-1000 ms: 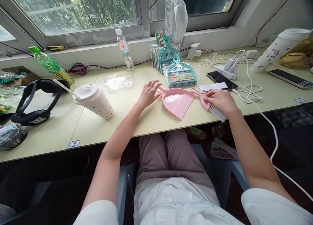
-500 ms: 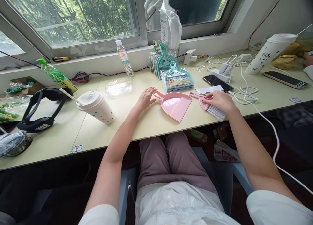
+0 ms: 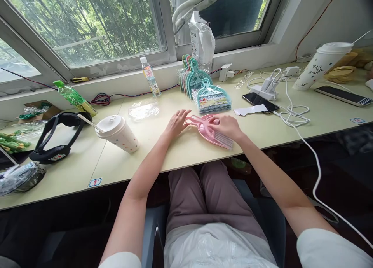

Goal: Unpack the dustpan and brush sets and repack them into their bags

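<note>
Head view, with 12 o'clock pointing away from the seated person: closest to the near edge of the worktop (image 3: 157,153) are the pale bristles of the pink brush (image 3: 210,135), which is placed over the pink dustpan (image 3: 208,117). Whether it touches the bottom, I cannot tell from where I stand. The right hand (image 3: 226,126) grips the brush near its head, from the 3 o'clock side. The left hand (image 3: 176,124) is not gripping; its loosely curved fingers are just beside the handle ends, at 9 o'clock, and contact there is not clear.

To seat the brush well, I would advise keeping its handle exactly above the dustpan handle, lowering it flat and not bending the bristles on the rim. The left hand could steady the dustpan lightly.

The brush has its long axis from 10 to 4 o'clock, with handle toward 10 and bristles toward 4. The dustpan follows nearly the same line.

Farther, a paper cup (image 3: 119,136) leans at 9 o'clock, a turquoise packed set (image 3: 213,98) lies at 12, and a dark phone (image 3: 253,98) at 2.
</note>
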The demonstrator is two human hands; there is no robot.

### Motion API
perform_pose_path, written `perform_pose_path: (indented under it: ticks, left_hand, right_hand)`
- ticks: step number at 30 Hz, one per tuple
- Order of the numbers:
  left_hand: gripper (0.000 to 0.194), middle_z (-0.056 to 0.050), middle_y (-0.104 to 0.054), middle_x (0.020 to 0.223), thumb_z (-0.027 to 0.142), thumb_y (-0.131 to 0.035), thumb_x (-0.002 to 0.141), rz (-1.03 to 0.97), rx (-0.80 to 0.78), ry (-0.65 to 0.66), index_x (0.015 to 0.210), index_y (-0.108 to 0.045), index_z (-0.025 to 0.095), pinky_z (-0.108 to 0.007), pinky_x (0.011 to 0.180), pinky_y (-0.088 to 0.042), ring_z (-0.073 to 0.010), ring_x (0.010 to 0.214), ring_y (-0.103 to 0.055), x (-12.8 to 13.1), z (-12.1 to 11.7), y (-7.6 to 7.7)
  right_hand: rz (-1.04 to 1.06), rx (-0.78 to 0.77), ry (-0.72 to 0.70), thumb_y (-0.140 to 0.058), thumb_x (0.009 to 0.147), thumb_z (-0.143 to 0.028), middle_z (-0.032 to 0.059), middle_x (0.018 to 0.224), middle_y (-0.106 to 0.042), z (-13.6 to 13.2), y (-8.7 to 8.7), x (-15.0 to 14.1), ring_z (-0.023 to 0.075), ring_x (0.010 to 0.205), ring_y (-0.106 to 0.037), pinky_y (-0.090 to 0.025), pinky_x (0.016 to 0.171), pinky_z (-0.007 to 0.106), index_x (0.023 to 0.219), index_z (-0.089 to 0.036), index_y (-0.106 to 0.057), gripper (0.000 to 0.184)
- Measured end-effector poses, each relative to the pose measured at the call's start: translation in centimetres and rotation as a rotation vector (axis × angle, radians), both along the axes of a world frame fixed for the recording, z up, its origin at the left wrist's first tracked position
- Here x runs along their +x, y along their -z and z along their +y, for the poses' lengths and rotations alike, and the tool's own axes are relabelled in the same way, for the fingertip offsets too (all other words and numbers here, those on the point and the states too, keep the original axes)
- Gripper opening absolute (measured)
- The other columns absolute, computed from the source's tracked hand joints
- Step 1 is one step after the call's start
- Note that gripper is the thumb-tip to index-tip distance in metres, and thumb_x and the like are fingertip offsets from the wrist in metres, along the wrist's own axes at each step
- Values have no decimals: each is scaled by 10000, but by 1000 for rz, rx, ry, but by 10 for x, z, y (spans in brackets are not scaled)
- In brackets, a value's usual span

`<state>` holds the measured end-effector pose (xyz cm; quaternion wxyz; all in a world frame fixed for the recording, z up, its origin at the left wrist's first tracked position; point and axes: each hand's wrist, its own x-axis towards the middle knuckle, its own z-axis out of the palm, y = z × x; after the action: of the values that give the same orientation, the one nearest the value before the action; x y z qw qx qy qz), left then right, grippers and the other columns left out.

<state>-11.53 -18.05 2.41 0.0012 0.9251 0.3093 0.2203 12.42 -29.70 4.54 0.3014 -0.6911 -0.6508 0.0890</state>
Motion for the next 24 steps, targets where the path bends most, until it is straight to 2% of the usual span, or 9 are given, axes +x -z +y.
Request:
perform_pose_path:
  ticks: [3,7,11,16,21,24]
  left_hand:
    - [549,-153,-547,1480,111,-569,907,83,134,74,1444,-536,220,-435,1064,-452,-298,1333,-529,0,-4,-4]
    - [425,-150,-641,1396,75,-488,960,227,319,230,1343,-628,192,-411,1066,-483,-252,1289,-603,3,-7,-3]
    - [404,-151,-694,1333,61,-410,999,285,428,288,1316,-648,138,-355,1050,-517,-207,1245,-658,5,-7,4]
    - [443,-148,-673,1374,40,-372,1002,273,437,289,1350,-636,112,-378,1137,-481,-195,1262,-662,6,-5,9]
    - [414,-175,-656,1381,51,-393,1007,253,381,262,1327,-653,82,-364,1139,-491,-207,1278,-655,7,-7,8]
    - [396,-177,-664,1366,64,-411,1006,234,370,259,1307,-668,86,-359,1129,-502,-210,1267,-663,9,-9,9]
  right_hand:
    - [20,9,-70,-736,829,-318,23,1012,-792,10,9,-17,213,890,-690,-456,769,315,918,-233,-778,130]
    - [82,35,-100,-725,821,-270,19,979,-791,16,19,-18,199,833,-689,-478,758,310,891,-221,-778,100]
    - [151,78,-153,-736,811,-281,23,1026,-794,17,21,-10,191,827,-701,-524,778,310,1037,-229,-779,236]
    - [203,65,-190,-762,770,-228,38,1037,-795,20,18,-7,214,930,-726,-546,855,334,1031,-211,-773,262]
    - [185,64,-129,-802,727,-205,45,978,-794,20,14,-11,230,942,-739,-541,885,357,1140,-183,-716,422]
    - [167,42,-160,-790,739,-202,31,966,-795,18,8,-11,219,949,-743,-539,882,337,1078,-195,-734,343]
